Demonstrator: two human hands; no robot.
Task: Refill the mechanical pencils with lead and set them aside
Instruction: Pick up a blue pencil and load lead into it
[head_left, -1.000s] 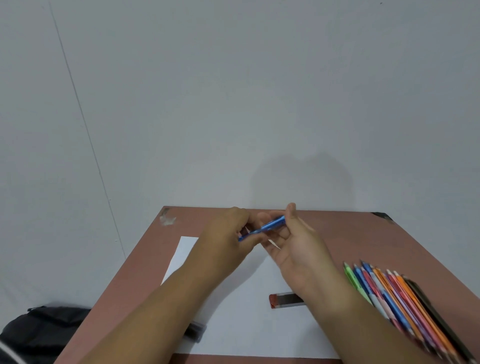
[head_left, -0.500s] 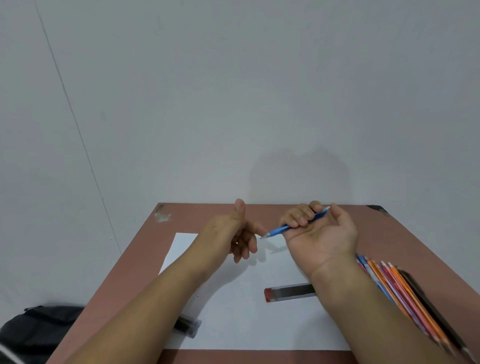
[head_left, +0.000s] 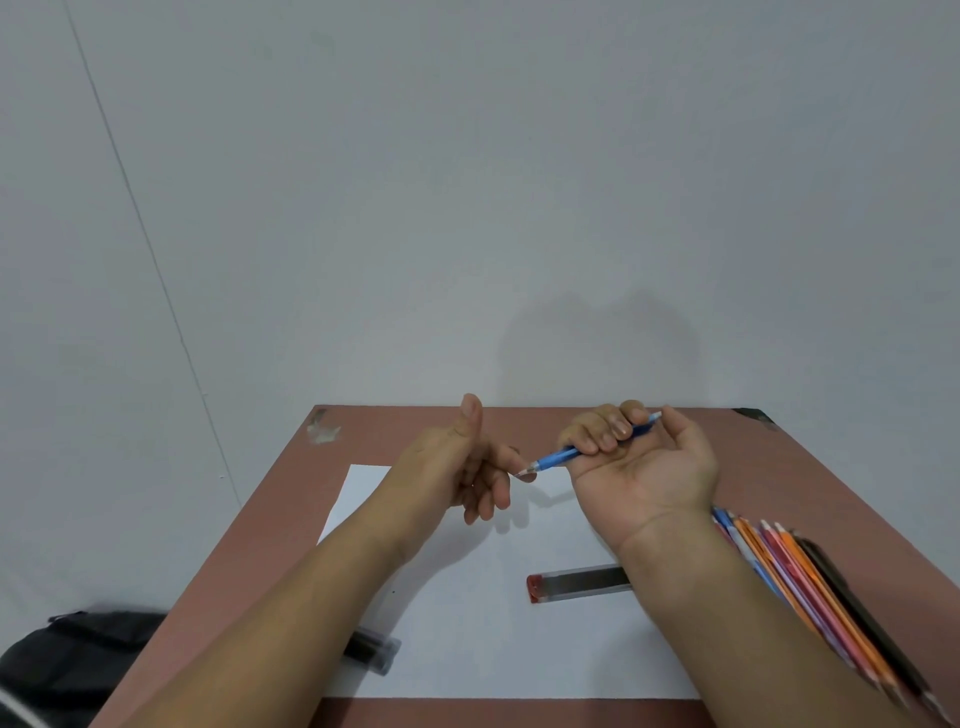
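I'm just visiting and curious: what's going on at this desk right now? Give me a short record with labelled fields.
right hand: palm up, fingers curled round the blue pencil
blue pencil: tip points toward the left hand
left hand: thumb up, forefinger at the pencil tip, holds nothing that shows
lead case: lies on the white paper, red cap
other pencils: coloured row by the right forearm
table: reddish brown

A white paper sheet (head_left: 483, 649) is laid flat on the reddish-brown desk (head_left: 831, 493). A black fabric bag (head_left: 67, 660) is seen beside the desk's left edge, lower down.
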